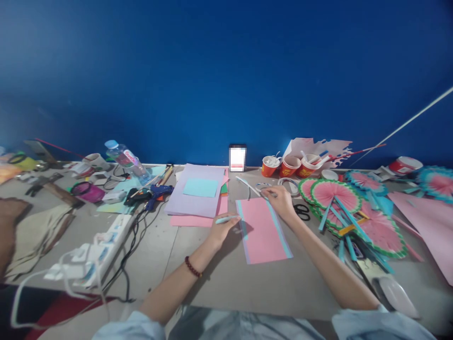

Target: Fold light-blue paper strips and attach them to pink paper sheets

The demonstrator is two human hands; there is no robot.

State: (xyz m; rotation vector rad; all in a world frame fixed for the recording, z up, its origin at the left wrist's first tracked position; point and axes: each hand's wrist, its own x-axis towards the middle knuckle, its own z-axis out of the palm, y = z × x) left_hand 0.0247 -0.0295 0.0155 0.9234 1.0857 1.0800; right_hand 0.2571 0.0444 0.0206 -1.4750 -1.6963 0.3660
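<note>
A pink paper sheet (261, 231) with light blue strips and pale purple edges lies flat on the grey table. My left hand (223, 227), a beaded bracelet at its wrist, is closed on a slim light blue strip beside the sheet's upper left edge. At the sheet's upper right corner, my right hand (279, 200) has its fingers pinched together; what they hold, if anything, is too small to make out. Black-handled scissors (302, 212) lie just right of that hand.
Purple paper (198, 208) is stacked at the left. Red cups (271, 166) and a phone (237, 158) stand near the blue wall. Watermelon-patterned paper fans (336, 196) spread at the right. A power strip (106, 255), cables and a bottle (129, 160) occupy the left side.
</note>
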